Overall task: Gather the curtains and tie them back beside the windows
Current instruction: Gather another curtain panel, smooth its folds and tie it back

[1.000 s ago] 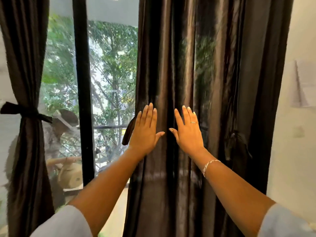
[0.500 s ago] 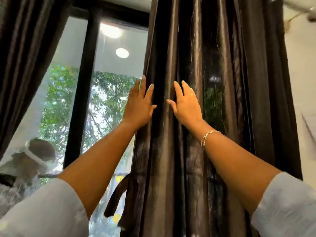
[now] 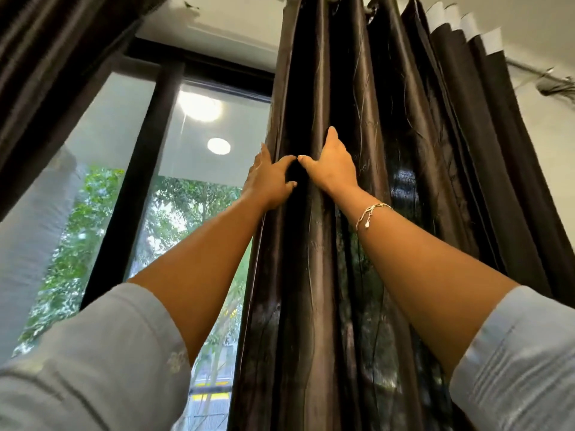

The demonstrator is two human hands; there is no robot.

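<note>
Half a second ago both palms lay flat on the cloth with fingers spread. Now they have slid higher and closed in. The left hand (image 3: 269,178) grips the leading edge of the dark brown satin curtain (image 3: 314,275), its fingers hidden behind the fold and its thumb in front. The right hand (image 3: 331,169) wraps round the next pleat, and the two thumbs almost meet at the middle of the view. The head has tipped up as well, so the curtain's top now shows at 12 o'clock.

This looks like smoothing giving way to gathering. The pleats are being pinched together high up, and the tying is not yet begun.

The curtain hangs from 12 to 6 o'clock, just beside the black-framed window (image 3: 140,188) at 9 o'clock. A second dark curtain (image 3: 46,63) fills 10 to 11 o'clock.

A silver chain bracelet (image 3: 371,213) sits on the right wrist. No brand, label or writing can be read anywhere.
</note>
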